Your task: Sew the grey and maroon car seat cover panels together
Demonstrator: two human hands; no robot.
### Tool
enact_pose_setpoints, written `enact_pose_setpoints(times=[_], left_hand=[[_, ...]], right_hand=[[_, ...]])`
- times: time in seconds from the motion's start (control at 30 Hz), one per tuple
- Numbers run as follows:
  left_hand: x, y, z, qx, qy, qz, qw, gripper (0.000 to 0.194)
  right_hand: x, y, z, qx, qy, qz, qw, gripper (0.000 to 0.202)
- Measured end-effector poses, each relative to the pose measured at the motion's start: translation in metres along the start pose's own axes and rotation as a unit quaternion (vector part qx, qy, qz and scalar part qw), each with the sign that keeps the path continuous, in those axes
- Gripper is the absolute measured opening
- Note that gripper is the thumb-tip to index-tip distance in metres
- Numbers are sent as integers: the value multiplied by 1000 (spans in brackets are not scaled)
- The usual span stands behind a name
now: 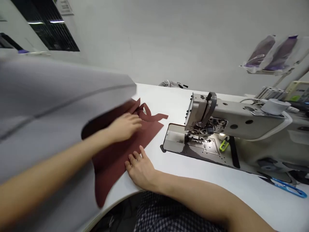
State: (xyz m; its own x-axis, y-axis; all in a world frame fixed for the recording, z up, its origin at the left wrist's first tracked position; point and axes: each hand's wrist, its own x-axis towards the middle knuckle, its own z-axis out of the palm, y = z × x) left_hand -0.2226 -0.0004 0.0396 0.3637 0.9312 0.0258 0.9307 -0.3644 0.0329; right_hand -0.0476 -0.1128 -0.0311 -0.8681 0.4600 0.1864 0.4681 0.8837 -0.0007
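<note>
A large grey sheet of material (60,87) with a dark line along it fills the left side, blurred by motion. Dark red material (113,170) shows at its right, lying on the white table, with a curved strip (147,112) at its far end. My left hand (126,127) reaches across the sheet and lies over the red material, fingers stretched out and slightly blurred. Near the table's front, my right hand (141,169) rests with spread fingers on the edge of the red material, its palm on the table.
A sewing machine (212,116) stands at the right, its metal plate set into the white table (178,167). Yellow-green thread snips (224,145) lie under its arm. Blue-handled scissors (287,187) lie at the far right. Bagged thread cones (270,54) hang above; a wall stands behind.
</note>
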Motion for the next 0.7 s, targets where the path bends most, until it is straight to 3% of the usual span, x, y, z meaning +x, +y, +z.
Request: enact_pose_setpoints(times=[0.1, 0.2, 0.3, 0.43, 0.7], left_hand=[[31, 35, 26, 4, -45, 149, 988, 41], [49, 57, 53, 1, -56, 201, 978, 51], [55, 64, 67, -3, -52, 190, 980, 54], [54, 79, 71, -7, -57, 172, 983, 56], [47, 164, 84, -28, -19, 146, 989, 66]], right_hand=[[-19, 1, -1, -4, 37, -2, 999, 38], [-27, -2, -9, -14, 68, 3, 998, 42], [-19, -11, -16, 26, 53, -13, 998, 30], [-25, -24, -13, 76, 70, -47, 994, 25], [-136, -29, 17, 36, 167, -3, 985, 33]])
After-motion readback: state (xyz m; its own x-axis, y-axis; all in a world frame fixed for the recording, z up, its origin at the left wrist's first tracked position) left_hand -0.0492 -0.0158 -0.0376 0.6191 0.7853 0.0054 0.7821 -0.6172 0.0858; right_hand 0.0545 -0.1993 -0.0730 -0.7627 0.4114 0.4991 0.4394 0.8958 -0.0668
